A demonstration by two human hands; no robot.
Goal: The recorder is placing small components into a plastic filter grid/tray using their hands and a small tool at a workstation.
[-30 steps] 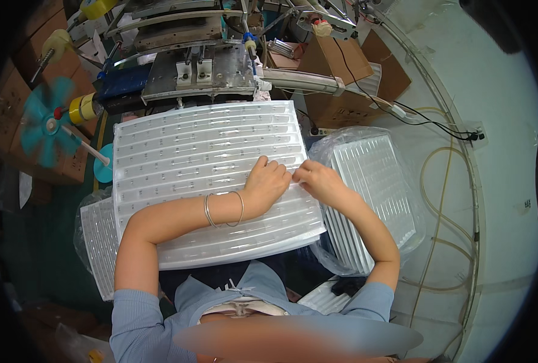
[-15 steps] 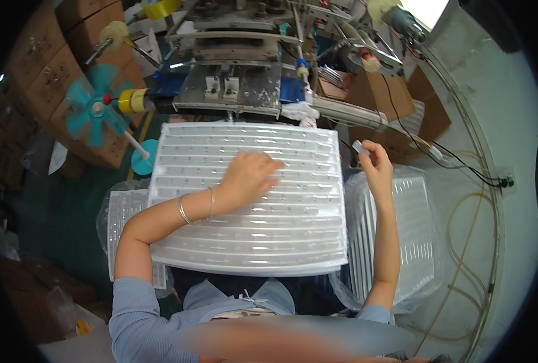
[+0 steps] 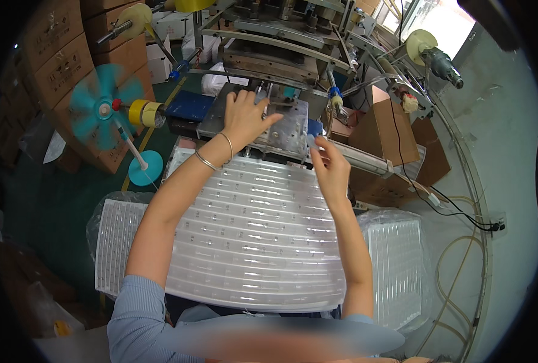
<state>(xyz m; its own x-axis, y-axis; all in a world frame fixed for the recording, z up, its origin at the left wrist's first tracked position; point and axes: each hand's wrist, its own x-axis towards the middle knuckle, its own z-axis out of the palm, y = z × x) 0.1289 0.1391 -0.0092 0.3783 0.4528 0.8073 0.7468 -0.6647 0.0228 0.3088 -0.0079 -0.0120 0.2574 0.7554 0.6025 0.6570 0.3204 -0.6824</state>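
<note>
A large white ribbed tray [image 3: 251, 242] lies in front of me, its rows filled with small clear pieces. Beyond its far edge, my left hand [image 3: 245, 121] reaches over the metal plate [image 3: 290, 130] of a machine, fingers spread, next to a small metal fixture [image 3: 268, 100]. Whether a fingertip touches the fixture is hard to make out. My right hand [image 3: 331, 172] is raised above the tray's far right corner, pinching a small translucent piece [image 3: 312, 143] between thumb and fingertips.
A teal fan [image 3: 104, 109] with blurred blades stands at left, before stacked cartons [image 3: 57, 54]. Bagged ribbed trays flank me, one tray [image 3: 121, 242] at left, another tray [image 3: 396, 272] at right. An open carton [image 3: 384, 133] and black cables [image 3: 462, 215] are at right.
My left hand has moved from the tray forward onto the machine's plate, its fingers spreading. My right hand has moved left toward the machine with the small piece. The view has shifted.
</note>
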